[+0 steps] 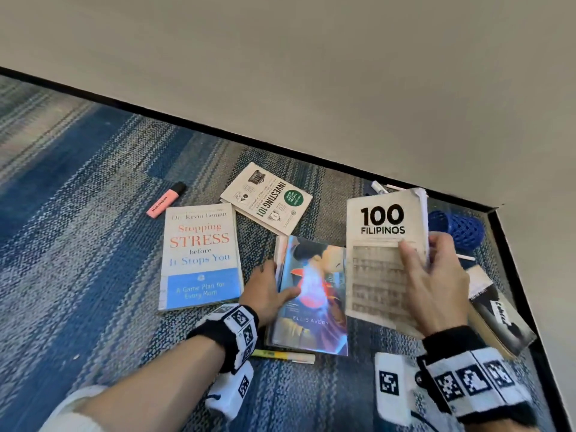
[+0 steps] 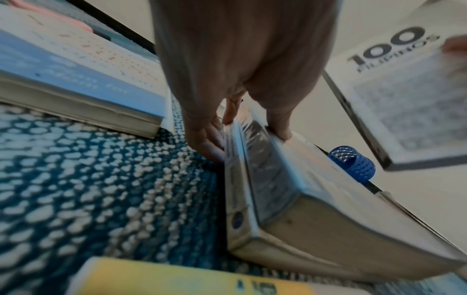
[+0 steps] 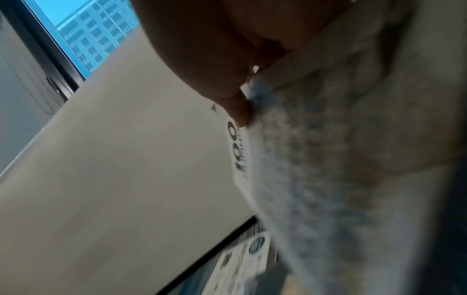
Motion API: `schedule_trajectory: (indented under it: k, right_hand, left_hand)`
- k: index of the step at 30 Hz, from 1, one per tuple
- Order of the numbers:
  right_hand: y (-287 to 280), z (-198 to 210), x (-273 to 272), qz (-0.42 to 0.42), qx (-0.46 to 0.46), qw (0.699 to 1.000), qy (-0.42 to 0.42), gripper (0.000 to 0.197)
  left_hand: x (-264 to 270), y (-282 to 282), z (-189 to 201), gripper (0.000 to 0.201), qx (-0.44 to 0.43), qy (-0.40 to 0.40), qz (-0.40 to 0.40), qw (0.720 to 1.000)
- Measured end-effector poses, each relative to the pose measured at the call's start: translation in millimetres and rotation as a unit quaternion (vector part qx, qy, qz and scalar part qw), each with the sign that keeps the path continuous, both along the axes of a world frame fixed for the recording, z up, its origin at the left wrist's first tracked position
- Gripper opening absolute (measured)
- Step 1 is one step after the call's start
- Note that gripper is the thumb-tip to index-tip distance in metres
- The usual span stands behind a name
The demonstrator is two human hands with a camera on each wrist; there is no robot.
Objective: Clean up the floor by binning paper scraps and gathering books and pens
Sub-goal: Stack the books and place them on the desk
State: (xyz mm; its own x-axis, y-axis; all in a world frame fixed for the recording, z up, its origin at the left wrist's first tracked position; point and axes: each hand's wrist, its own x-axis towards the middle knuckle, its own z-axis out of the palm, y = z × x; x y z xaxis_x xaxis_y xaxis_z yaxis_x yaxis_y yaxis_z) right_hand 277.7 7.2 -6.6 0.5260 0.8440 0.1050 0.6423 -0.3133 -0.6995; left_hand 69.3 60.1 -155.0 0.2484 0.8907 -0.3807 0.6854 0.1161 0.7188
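Observation:
My right hand [image 1: 433,275] grips the white "100 Filipinos" book [image 1: 381,232] and holds it up off the carpet, thumb on its cover [image 3: 316,159]. My left hand [image 1: 269,291] grips the left edge of the colourful Ellis Avery book [image 1: 311,294], thumb on top and fingers along the spine [image 2: 255,159]; that book lies on another one. The "Stopping Stress" book [image 1: 201,257] and the "Investing 101" book [image 1: 266,199] lie on the carpet to the left. A pink highlighter [image 1: 165,200] lies far left, and a yellow pen [image 1: 283,356] near my left wrist.
A blue mesh pen cup [image 1: 456,230] lies on its side by the wall corner. A dark book [image 1: 495,310] lies at the right near the black baseboard. A white marker [image 1: 378,187] lies by the wall. Grey wall [image 1: 311,73] bounds the far and right sides.

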Motion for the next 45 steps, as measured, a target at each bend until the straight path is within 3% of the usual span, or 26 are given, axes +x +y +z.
schedule_trajectory:
  k: [3,6,8,14,16,19,21,24,26,28,31,35,38,40,43,45]
  right_hand:
    - [4.3,-41.5,-10.1,0.028,-0.064,0.996,0.061,0.021]
    - [-6.8,-108.7,-22.2,0.091,-0.221,0.970,0.034,0.043]
    - [-16.1,-130.4,-29.8,0.121,-0.257,0.958,0.045,0.044]
    - [-12.9,-125.5,-30.8,0.121,-0.265,0.953,0.084,0.028]
    - [-5.0,-122.0,-23.8,0.143,-0.278,0.948,0.058,0.023]
    - [18.7,-109.5,-12.6,0.185,-0.302,0.934,-0.041,0.041]
    - [38.9,-95.8,-9.1,0.204,-0.314,0.919,-0.124,0.050]
    - [66.5,-74.1,-14.3,0.231,-0.329,0.886,-0.232,0.055]
    - [79.6,-64.6,-18.8,0.243,-0.346,0.864,-0.272,0.063]
    - [87.7,-59.1,-23.6,0.228,-0.401,0.844,-0.272,0.075]
    - [85.6,-68.3,-23.8,0.200,-0.489,0.829,-0.183,0.083]
    - [63.7,-100.9,-18.6,0.130,-0.463,0.875,0.052,0.098]
    - [48.0,-102.2,-27.3,0.082,-0.376,0.908,0.163,0.053]
    - [44.6,-97.4,-32.2,0.065,-0.316,0.919,0.225,0.042]
    - [52.2,-96.3,-30.7,0.043,-0.304,0.915,0.261,0.062]
    - [57.9,-94.5,-28.3,0.006,-0.335,0.905,0.263,0.089]
  left_hand:
    - [-1.8,-0.4,2.5,0.052,0.008,0.024,-0.006,1.000]
    - [-7.3,-0.7,1.7,0.039,0.031,0.049,0.019,0.998]
    - [-8.5,-0.4,-3.4,0.035,0.060,0.065,0.005,0.996]
    - [-14.7,5.2,11.7,0.030,0.070,0.058,-0.014,0.996]
    - [-21.5,11.6,22.1,0.027,0.089,0.051,-0.008,0.995]
    - [-44.5,28.0,37.0,0.018,0.144,0.072,0.132,0.978]
    - [-66.7,38.8,40.3,0.045,0.140,0.150,0.252,0.946]
    - [-106.6,45.4,31.7,0.098,-0.033,0.233,0.340,0.910]
    - [-123.3,44.4,20.4,0.108,-0.119,0.226,0.363,0.896]
    - [-131.7,42.7,10.6,0.092,-0.141,0.160,0.355,0.910]
    - [-124.1,38.9,10.9,0.048,-0.080,0.024,0.352,0.932]
    - [-108.1,38.2,36.2,0.033,0.012,-0.066,0.350,0.934]
    - [-108.3,35.0,57.8,0.027,0.068,-0.072,0.301,0.948]
    - [-110.8,31.6,67.2,0.024,0.086,-0.084,0.280,0.953]
    - [-111.8,26.3,73.9,0.023,0.065,-0.119,0.265,0.955]
    - [-110.8,23.0,72.8,0.022,0.040,-0.125,0.250,0.959]
